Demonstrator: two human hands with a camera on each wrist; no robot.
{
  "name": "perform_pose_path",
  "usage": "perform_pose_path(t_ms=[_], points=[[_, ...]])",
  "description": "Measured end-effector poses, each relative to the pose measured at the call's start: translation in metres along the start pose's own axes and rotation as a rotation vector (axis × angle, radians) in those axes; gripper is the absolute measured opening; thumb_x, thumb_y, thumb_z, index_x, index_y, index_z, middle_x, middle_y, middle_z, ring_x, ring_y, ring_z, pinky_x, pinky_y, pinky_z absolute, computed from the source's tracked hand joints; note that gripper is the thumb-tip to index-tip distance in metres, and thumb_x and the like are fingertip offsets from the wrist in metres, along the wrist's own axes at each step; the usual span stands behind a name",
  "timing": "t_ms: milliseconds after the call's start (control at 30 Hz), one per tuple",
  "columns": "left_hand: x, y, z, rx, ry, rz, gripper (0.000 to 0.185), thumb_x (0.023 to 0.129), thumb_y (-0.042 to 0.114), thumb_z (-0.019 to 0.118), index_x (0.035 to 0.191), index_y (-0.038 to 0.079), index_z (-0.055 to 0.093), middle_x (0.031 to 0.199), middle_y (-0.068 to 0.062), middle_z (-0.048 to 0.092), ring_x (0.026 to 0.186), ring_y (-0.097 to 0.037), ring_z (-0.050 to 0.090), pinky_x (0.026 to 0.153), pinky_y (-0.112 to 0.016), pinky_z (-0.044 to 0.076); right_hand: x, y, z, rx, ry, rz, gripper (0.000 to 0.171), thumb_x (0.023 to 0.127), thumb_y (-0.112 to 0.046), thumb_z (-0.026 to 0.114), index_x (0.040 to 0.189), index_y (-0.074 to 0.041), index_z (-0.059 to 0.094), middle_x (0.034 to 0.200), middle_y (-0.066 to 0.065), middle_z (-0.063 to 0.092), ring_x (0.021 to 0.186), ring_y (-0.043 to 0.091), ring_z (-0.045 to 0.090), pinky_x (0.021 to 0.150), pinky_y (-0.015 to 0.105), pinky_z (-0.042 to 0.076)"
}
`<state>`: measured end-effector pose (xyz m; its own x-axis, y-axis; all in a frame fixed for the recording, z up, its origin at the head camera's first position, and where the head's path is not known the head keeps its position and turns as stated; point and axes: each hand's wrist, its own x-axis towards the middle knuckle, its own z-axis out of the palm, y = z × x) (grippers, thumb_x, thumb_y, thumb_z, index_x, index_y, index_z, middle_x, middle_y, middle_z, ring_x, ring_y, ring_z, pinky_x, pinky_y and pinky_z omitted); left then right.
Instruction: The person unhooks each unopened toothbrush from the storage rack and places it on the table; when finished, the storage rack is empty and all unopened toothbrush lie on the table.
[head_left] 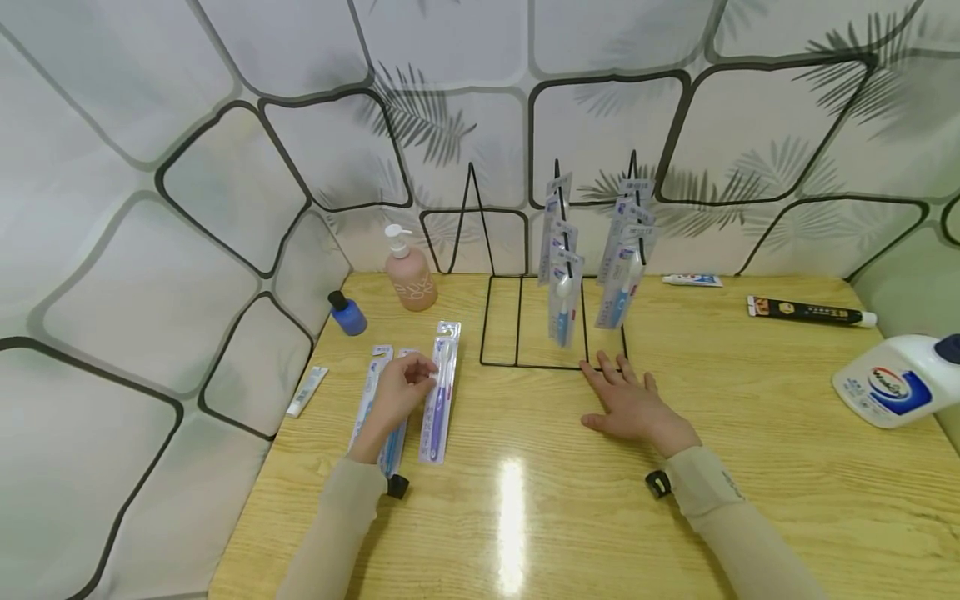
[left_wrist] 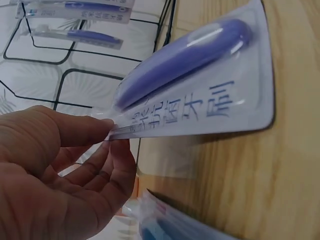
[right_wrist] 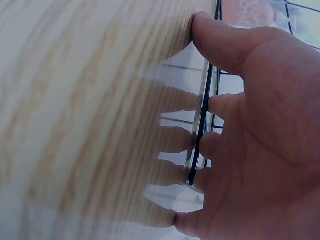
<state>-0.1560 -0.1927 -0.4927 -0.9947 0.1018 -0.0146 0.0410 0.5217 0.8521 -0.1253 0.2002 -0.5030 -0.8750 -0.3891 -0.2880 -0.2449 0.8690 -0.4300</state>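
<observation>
I see a glossy wood-grain bench (head_left: 750,467) carrying a black wire rack (head_left: 525,333) hung with carded toothbrushes. My right hand (head_left: 633,408) lies flat, fingers straight, steadying the rack's base. My left hand (head_left: 401,392) pinches the purple toothbrush pack (head_left: 441,400) at its edge: light, slick, stiff plastic, best gripped by the card rim.

A pink pump bottle (head_left: 408,273) stands at the back left of the wooden table (head_left: 750,467). A small blue bottle (head_left: 347,313) sits near it by the wall. A small white tube (head_left: 307,391) lies at the left edge. On the right lie a white tube (head_left: 692,280), a black tube (head_left: 810,312) and a big white jug (head_left: 896,380).
</observation>
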Motion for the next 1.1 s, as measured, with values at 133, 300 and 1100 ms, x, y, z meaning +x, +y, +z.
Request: perform_pose_path(t_ms=[133, 300, 1100], points=[[-0.001, -0.006, -0.002, 0.061, 0.011, -0.001, 0.016, 0.083, -0.01, 0.069, 0.096, -0.001, 0.07, 0.087, -0.015, 0.069, 0.075, -0.015, 0.06, 0.066, -0.019, 0.049, 0.0, 0.003, 0.002, -0.012, -0.005, 0.005, 0.093, 0.096, -0.055, 0.061, 0.165, -0.018, 0.012, 0.172, 0.019, 0.0, 0.155, 0.052, -0.004, 0.112, 0.083, 0.003], [-0.005, -0.009, -0.006, 0.146, 0.012, -0.001, 0.015, 0.082, -0.009, 0.07, 0.094, 0.0, 0.07, 0.086, -0.015, 0.07, 0.076, -0.017, 0.062, 0.071, -0.024, 0.051, 0.001, 0.005, 0.003, -0.004, 0.005, 0.005, 0.092, 0.097, -0.052, 0.062, 0.165, -0.016, 0.013, 0.171, 0.021, 0.001, 0.154, 0.053, -0.003, 0.111, 0.083, 0.003], [-0.017, 0.0, 0.002, 0.617, 0.002, 0.054, 0.016, 0.082, -0.004, 0.072, 0.098, -0.003, 0.071, 0.086, -0.019, 0.07, 0.078, -0.031, 0.066, 0.072, -0.045, 0.056, 0.002, 0.0, 0.001, -0.026, 0.008, 0.015, 0.089, 0.098, -0.046, 0.064, 0.165, -0.014, 0.015, 0.171, 0.022, 0.004, 0.154, 0.052, 0.0, 0.112, 0.083, 0.006]])
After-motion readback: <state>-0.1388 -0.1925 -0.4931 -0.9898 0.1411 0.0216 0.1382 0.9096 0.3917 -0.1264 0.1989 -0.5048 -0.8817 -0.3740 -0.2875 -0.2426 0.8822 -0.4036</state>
